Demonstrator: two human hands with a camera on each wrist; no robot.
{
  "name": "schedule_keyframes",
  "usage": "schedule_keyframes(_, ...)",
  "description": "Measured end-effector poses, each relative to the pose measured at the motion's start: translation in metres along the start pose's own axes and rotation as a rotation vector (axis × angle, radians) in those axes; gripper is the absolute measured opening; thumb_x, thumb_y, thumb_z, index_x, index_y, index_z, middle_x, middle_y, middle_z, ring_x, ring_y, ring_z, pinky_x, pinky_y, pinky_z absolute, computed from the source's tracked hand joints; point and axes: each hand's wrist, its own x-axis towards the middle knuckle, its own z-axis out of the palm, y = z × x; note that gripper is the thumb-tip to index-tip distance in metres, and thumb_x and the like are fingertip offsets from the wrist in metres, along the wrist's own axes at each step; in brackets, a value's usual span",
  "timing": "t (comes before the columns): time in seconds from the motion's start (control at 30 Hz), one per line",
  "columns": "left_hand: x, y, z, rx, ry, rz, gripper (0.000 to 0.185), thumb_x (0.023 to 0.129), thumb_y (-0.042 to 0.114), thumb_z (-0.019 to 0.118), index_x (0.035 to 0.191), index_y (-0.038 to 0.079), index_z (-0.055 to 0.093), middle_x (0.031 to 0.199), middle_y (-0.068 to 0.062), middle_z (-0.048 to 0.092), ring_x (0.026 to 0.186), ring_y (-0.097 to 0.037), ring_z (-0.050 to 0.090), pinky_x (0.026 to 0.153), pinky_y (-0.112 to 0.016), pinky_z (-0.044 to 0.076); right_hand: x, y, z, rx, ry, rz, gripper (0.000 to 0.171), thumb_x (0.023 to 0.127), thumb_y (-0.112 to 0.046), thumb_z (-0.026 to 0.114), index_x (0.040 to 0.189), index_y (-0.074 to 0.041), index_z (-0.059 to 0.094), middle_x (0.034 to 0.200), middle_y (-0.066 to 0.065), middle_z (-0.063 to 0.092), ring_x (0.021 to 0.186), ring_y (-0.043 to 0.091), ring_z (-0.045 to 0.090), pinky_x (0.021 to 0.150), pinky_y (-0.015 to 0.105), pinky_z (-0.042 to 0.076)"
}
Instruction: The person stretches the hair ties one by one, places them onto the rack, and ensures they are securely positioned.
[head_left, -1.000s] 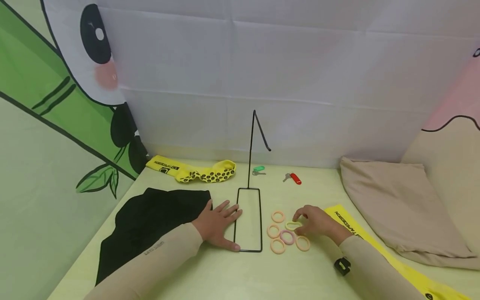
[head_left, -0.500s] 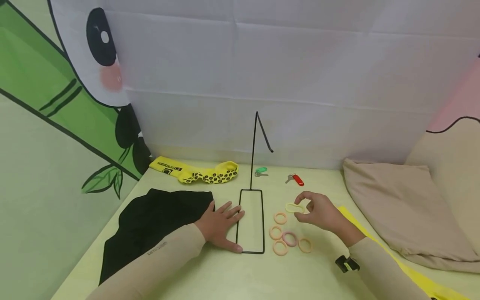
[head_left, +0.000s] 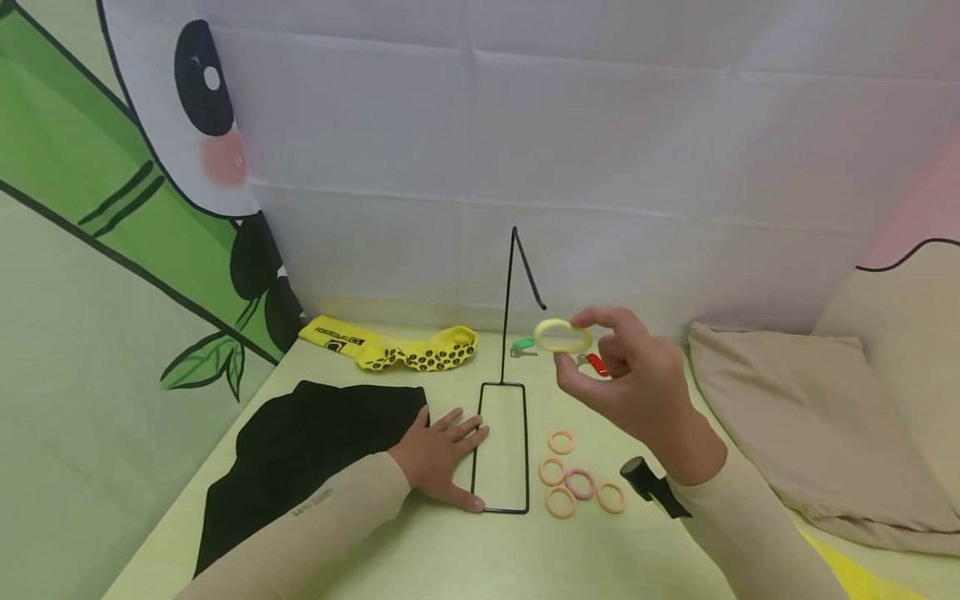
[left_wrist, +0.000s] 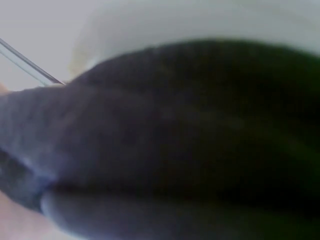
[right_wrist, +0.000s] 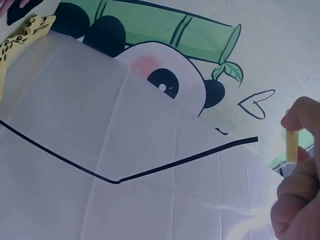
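My right hand pinches a pale yellow ring between thumb and index finger, up above the table. In the right wrist view the ring appears edge-on, a small gap away from the free end of a black wire stand. My left hand lies with fingers spread on the left side of the stand's rectangular base. Below my right hand, several orange rings and a pink ring lie on the table. A blurred dark mass fills most of the left wrist view.
A black cloth lies beside my left hand. Behind are a yellow patterned sock-like item, a key with a green tag and one with a red tag. At right lie a beige cloth and yellow fabric.
My right hand has picked up the yellow ring from among the others and raised it, away from me and leftward, to near the wire's tip. My left hand stays on the base.
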Motion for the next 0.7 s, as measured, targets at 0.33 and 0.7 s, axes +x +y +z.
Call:
schedule_keyframes(0.33,0.001,0.004,-0.006,0.001,-0.024,-0.002,0.105,0.067,0.086,0.042,0.149,0.026,0.018,0.156,0.006,0.017,0.144,-0.025,0.014,0.107,-0.062,0.015,0.012,0.020,0.013,-0.128,-0.234,0.306,0.052,0.072,-0.019,0.076,0.115,-0.004,0.052,0.039,-0.008,0.023,0.039,-0.001,0.013,0.037,0.018,0.015)
schedule_keyframes(0.7,0.002,0.001,-0.008,0.014,-0.038,-0.013,0.104,0.068,0.086,0.041,0.149,0.026,0.018,0.156,0.005,0.017,0.144,-0.026,0.014,0.107,-0.063,0.016,-0.020,0.043,0.003,0.229,-0.419,0.709,0.048,0.073,-0.018,0.078,0.117,-0.019,0.058,0.046,-0.007,0.020,0.043,0.002,0.017,0.045,0.023,0.025)
